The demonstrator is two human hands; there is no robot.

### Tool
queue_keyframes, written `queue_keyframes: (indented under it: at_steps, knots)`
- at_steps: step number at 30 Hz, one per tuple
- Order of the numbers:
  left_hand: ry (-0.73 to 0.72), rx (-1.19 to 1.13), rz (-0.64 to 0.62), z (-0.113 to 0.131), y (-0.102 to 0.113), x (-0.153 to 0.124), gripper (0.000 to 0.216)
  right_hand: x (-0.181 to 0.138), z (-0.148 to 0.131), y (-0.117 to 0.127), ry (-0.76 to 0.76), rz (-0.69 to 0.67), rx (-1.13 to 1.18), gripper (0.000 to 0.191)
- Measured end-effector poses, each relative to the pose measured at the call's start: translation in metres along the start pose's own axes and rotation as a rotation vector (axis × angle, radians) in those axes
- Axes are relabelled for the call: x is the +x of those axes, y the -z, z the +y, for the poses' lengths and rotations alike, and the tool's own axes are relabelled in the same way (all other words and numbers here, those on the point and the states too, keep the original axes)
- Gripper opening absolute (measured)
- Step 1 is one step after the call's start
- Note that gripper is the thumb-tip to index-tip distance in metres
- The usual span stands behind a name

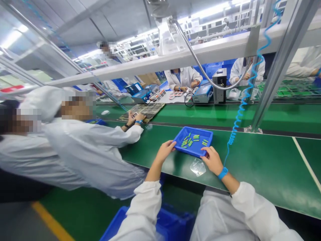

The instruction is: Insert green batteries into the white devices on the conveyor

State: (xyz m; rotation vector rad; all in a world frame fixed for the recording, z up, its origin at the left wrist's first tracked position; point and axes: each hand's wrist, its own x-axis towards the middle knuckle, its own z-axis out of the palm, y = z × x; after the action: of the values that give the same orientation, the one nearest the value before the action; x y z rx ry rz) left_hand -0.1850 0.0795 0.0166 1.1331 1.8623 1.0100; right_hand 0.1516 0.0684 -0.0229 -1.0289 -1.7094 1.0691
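Note:
Between my two hands is a blue plastic tray (185, 150) at the green work surface. Several small yellow-green strips (190, 142) lie loose on its floor, with some lined up in short rows. My left hand (165, 150) grips the tray's left edge, fingers closed at the rim. At the near right corner, my right hand (212, 160) pinches the rim between thumb and fingers. A blue wrist strap (223, 173) with a coiled cord circles my right wrist. Just in front of the tray lies a clear plastic bag (198, 166).
Two co-workers in white coats (82, 144) sit at my left, one handling a dark panel (142, 112). The coiled blue cord (240, 113) hangs to the right of the tray, near a metal post (276, 77). Blue bins (173, 224) stand below the green bench (263, 160).

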Motion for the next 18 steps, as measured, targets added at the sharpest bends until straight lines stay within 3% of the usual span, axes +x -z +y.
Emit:
queue_keyframes:
  at_steps: [6, 9, 12, 15, 18]
  knots:
    - [-0.029, -0.072, 0.119, -0.015, -0.028, -0.015, 0.067, -0.005, 0.016, 0.009, 0.023, -0.079, -0.02, 0.064]
    - [-0.079, -0.077, 0.245, -0.022, -0.031, -0.034, 0.074, -0.013, 0.025, 0.032, 0.008, -0.05, 0.061, 0.072]
    - [-0.142, -0.075, 0.355, -0.021, -0.033, -0.057, 0.074, -0.012, 0.035, 0.066, -0.13, 0.076, 0.187, 0.066]
    - [-0.204, -0.092, 0.378, 0.006, -0.043, -0.078, 0.067, 0.005, 0.037, 0.099, -0.291, 0.168, 0.448, 0.048]
    - [-0.39, -0.236, 0.369, 0.069, -0.068, -0.103, 0.049, 0.031, 0.028, 0.121, -0.375, 0.18, 0.66, 0.032]
